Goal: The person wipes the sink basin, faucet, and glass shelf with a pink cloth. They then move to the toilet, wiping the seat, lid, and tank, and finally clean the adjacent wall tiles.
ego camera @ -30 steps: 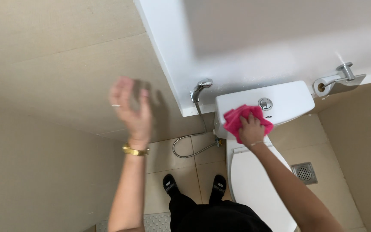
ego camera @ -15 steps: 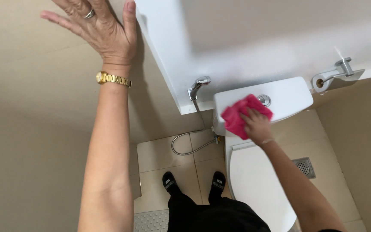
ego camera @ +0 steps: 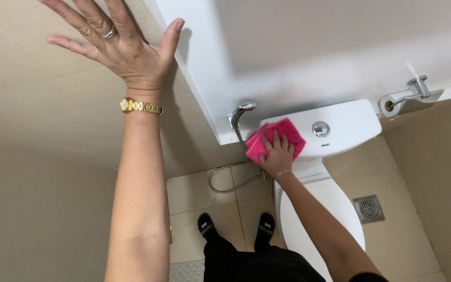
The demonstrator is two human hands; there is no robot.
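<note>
Near the centre of the frame, the right hand (ego camera: 277,154) lies flat on a bright pink, soft folded cloth (ego camera: 272,140), its fingers (ego camera: 276,141) spread and pressing it onto the left end of the white ceramic toilet tank lid (ego camera: 348,128). Judging by its folds, the cloth is light, limp and easy to bunch, best held under a flat palm or gathered at its middle; on the glossy lid it may slide readily. At upper left, the left hand (ego camera: 123,44) is splayed open against the beige tiled wall (ego camera: 37,130), holding nothing. A chrome spray nozzle (ego camera: 242,110) hangs just left of the cloth.
</note>
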